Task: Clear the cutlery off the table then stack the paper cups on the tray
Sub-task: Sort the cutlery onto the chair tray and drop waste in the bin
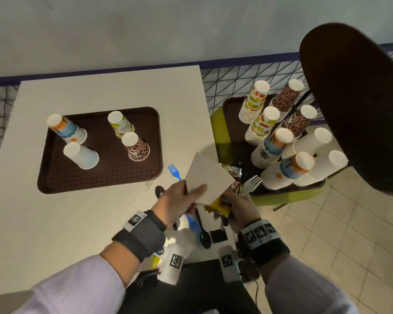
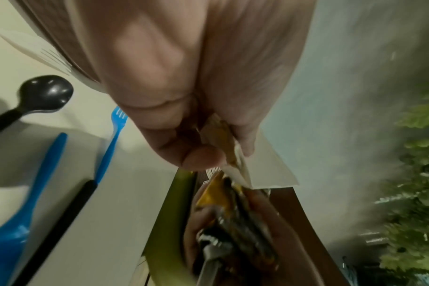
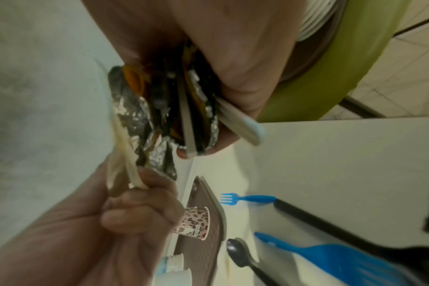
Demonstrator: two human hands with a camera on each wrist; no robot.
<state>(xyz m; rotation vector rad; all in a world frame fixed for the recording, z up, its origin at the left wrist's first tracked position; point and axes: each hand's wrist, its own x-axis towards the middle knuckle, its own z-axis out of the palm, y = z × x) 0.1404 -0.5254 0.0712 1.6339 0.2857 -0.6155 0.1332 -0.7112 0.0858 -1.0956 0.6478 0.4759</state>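
Observation:
My left hand (image 1: 191, 191) pinches a beige paper napkin (image 1: 205, 175) above the table's right edge. My right hand (image 1: 234, 198) grips a white plastic fork (image 1: 251, 183) together with crumpled foil and yellow wrappers (image 3: 145, 108). On the white table (image 1: 100, 91) lie a blue fork (image 1: 174, 172), a black spoon (image 1: 160, 191), a blue spoon (image 1: 193, 223) and another black spoon (image 1: 202, 232). Several paper cups stand upside down and apart on the brown tray (image 1: 100, 177), among them a leopard-print cup (image 1: 136, 147) and a plain white cup (image 1: 82, 156).
To the right, a green chair (image 1: 288, 197) carries a second brown tray (image 1: 230, 114) packed with tall stacks of upturned cups. A dark round shape (image 1: 354, 105) looms at the upper right. Tiled floor lies beyond, and a wall behind the table.

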